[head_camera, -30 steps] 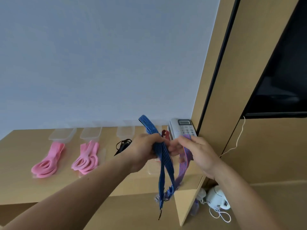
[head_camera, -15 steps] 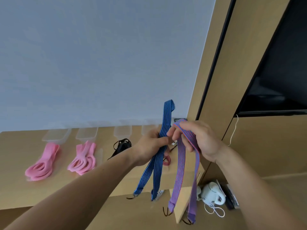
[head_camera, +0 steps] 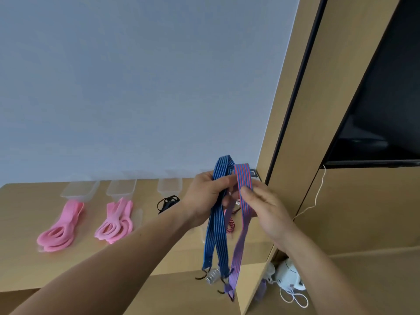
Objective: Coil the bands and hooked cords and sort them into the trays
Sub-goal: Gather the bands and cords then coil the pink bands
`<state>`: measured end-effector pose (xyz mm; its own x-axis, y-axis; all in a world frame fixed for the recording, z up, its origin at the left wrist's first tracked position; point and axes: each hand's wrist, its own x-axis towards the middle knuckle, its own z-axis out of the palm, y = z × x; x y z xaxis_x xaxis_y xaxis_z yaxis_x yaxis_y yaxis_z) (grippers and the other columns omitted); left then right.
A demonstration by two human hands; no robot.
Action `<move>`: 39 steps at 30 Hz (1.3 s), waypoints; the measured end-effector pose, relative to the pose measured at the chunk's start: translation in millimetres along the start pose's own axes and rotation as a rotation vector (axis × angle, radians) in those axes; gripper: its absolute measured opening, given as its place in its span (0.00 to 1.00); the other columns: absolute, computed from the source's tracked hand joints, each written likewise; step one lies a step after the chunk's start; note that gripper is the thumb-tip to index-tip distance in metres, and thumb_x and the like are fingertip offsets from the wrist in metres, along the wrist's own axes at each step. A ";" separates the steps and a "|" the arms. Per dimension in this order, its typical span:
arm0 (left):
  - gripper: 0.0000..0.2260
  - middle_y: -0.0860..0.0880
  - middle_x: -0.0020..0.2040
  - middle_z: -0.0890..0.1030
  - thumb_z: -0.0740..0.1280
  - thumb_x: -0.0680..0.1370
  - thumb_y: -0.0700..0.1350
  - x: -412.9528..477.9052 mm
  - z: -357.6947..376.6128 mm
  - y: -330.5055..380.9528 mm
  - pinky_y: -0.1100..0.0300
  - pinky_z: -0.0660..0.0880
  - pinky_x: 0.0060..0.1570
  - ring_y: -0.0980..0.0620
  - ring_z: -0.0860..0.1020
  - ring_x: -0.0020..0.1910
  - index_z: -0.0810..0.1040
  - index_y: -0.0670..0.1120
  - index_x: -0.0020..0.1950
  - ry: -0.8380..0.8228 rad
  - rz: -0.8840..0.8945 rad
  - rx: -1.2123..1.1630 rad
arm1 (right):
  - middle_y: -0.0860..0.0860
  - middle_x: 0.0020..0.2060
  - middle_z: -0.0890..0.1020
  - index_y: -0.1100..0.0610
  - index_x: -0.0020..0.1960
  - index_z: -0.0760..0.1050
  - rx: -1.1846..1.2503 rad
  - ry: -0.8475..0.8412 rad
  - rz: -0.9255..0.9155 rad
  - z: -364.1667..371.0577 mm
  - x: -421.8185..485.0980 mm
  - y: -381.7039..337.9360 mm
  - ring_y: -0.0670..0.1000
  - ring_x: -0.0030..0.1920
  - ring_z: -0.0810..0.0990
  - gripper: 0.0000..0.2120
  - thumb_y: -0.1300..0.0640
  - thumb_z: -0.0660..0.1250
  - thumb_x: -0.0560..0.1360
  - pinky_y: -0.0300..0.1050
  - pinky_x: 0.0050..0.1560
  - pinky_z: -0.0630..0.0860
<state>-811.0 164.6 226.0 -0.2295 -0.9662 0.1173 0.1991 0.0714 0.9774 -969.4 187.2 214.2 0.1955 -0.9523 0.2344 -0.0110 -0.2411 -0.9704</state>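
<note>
My left hand (head_camera: 209,194) grips a folded blue striped hooked cord (head_camera: 216,237) whose two ends hang down with dark hooks. My right hand (head_camera: 261,208) pinches a folded purple-red striped hooked cord (head_camera: 242,237) beside it, its ends dangling past the table's front edge. Both folds stick up above my fingers. On the wooden table (head_camera: 22,264) lie two piles of pink bands (head_camera: 61,230) (head_camera: 116,223), a coiled black cord (head_camera: 168,202) and a red striped cord (head_camera: 230,226) behind the blue one. Three clear trays (head_camera: 79,189) (head_camera: 121,188) (head_camera: 170,186) stand along the wall.
A telephone (head_camera: 253,173) sits at the table's far right corner, mostly hidden by the cords. A wooden panel (head_camera: 318,133) and a dark screen (head_camera: 386,110) rise on the right. A white kettle with a cable (head_camera: 288,278) rests on the floor below.
The blue fold has dropped lower in my left hand and the purple-red fold now stands up beside it. My hands have drawn close together; the cords' ends hang nearer each other.
</note>
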 end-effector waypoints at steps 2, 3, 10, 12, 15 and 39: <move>0.14 0.43 0.28 0.72 0.68 0.76 0.42 -1.9 -4.0 3.2 0.62 0.69 0.24 0.50 0.68 0.22 0.73 0.46 0.30 -0.026 -0.030 -0.021 | 0.66 0.54 0.80 0.60 0.49 0.81 0.030 -0.042 0.034 -0.8 3.4 -0.6 0.61 0.47 0.82 0.15 0.50 0.63 0.78 0.53 0.45 0.79; 0.15 0.44 0.28 0.72 0.68 0.76 0.41 -1.6 -7.3 3.4 0.62 0.69 0.24 0.50 0.68 0.22 0.74 0.46 0.29 -0.029 -0.039 -0.029 | 0.67 0.51 0.81 0.61 0.50 0.81 0.062 -0.064 0.068 -0.1 3.9 -1.7 0.61 0.44 0.82 0.16 0.50 0.63 0.77 0.53 0.42 0.80; 0.18 0.45 0.27 0.71 0.74 0.69 0.47 -13.2 -25.8 -6.5 0.62 0.70 0.29 0.50 0.70 0.26 0.80 0.35 0.50 -0.069 -0.056 -0.016 | 0.45 0.36 0.86 0.53 0.44 0.83 -0.015 0.098 -0.063 14.2 25.6 -29.6 0.41 0.37 0.83 0.11 0.53 0.64 0.79 0.32 0.36 0.75; 0.08 0.45 0.27 0.71 0.75 0.69 0.47 -19.5 -23.1 -10.6 0.62 0.70 0.30 0.51 0.70 0.27 0.82 0.43 0.39 -0.122 -0.048 0.033 | 0.46 0.38 0.86 0.55 0.44 0.83 0.020 0.125 -0.082 20.4 35.6 -41.4 0.43 0.42 0.85 0.10 0.55 0.64 0.80 0.36 0.38 0.79; 0.10 0.45 0.24 0.71 0.75 0.71 0.43 -17.7 -19.7 -11.4 0.64 0.68 0.26 0.51 0.69 0.23 0.77 0.41 0.35 0.008 -0.027 0.065 | 0.48 0.37 0.86 0.55 0.47 0.81 0.027 0.124 -0.089 29.2 45.1 -50.7 0.45 0.41 0.85 0.07 0.55 0.65 0.80 0.40 0.41 0.81; 0.07 0.41 0.39 0.83 0.69 0.77 0.50 0.2 -31.5 -18.3 0.61 0.69 0.29 0.54 0.74 0.25 0.84 0.51 0.49 0.229 -0.020 0.225 | 0.57 0.31 0.70 0.68 0.40 0.70 0.087 -0.117 0.113 7.8 13.7 5.2 0.53 0.32 0.70 0.15 0.56 0.67 0.72 0.48 0.33 0.74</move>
<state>-784.7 155.3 202.7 -0.0054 -0.9968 0.0803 -0.0244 0.0804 0.9965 -959.2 174.3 211.9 0.3110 -0.9428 0.1204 0.0446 -0.1120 -0.9927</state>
